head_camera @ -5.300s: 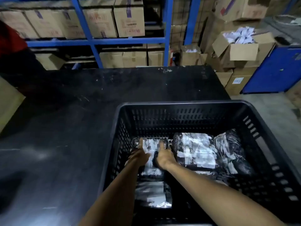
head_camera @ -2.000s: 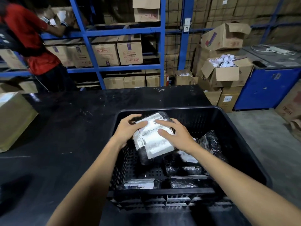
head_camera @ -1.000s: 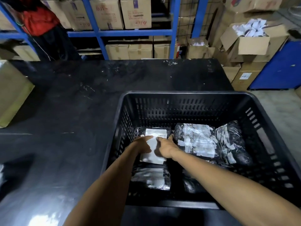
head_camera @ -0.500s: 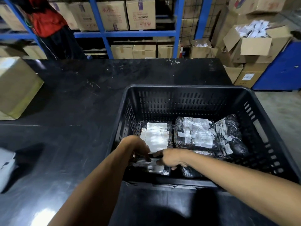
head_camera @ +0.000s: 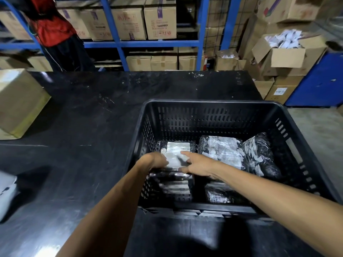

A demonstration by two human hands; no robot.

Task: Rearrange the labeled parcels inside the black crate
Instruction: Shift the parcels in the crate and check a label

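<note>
The black crate stands on the black table and holds several black-wrapped parcels with white labels. A parcel with a barcode label lies at the far left, and two bulkier parcels lie to its right. The near-left parcel looks blurred, and another parcel lies near right. My left hand curls over the far edge of the near-left parcel. My right hand grips the same edge, its index finger stretched onto the barcode label.
A cardboard box sits on the table at the left, with a white item at the left edge. Beyond the table, a person in a red top stands at blue shelving stacked with cartons. Open cartons are piled at the right.
Two seconds ago both hands held the barcode-label parcel above the crate. They set it down at the far left, then moved back to the near-left parcel, which is now shifting.
</note>
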